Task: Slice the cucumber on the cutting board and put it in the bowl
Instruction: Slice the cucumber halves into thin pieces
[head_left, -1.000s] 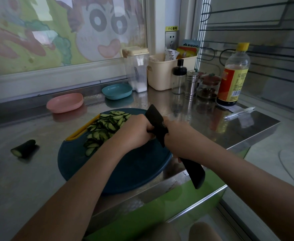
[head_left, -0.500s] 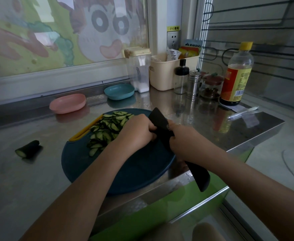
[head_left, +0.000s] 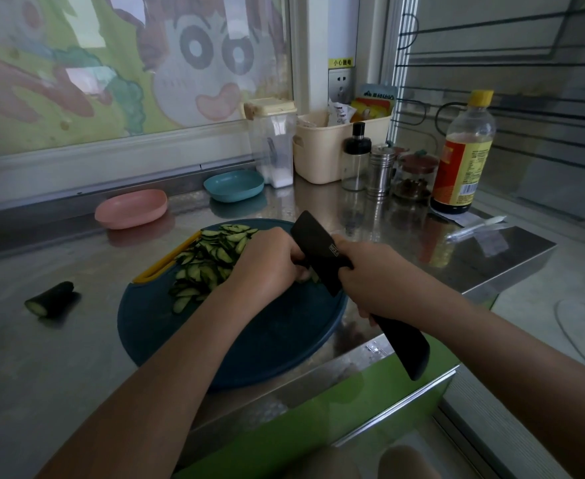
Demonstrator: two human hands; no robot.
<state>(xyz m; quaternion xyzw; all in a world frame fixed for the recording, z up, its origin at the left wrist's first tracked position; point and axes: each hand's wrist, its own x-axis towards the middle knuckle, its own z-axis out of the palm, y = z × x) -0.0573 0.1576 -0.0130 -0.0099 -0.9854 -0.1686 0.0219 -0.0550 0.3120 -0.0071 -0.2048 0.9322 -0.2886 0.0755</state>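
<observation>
- Above the wall socket, a yellow sticker (head_left: 342, 62) reads "小心触电". The white mark on the knife (head_left: 313, 245) blade and the print on the bottle (head_left: 463, 157) are too small to read.
- The right hand (head_left: 370, 276) wraps its fingers tightly round the black knife, blade tilted down toward the cutting board (head_left: 249, 340).
- The left hand (head_left: 267, 267) curls its fingers over a mostly hidden cucumber piece (head_left: 306, 275), touching the blade.
- Cucumber slices (head_left: 211, 261) lie heaped on the board's far side.
- A cucumber end (head_left: 51, 299) lies apart on the tabletop (head_left: 42, 357).
- A pink bowl (head_left: 130, 207) and a blue bowl (head_left: 234, 184) stand beyond.
</observation>
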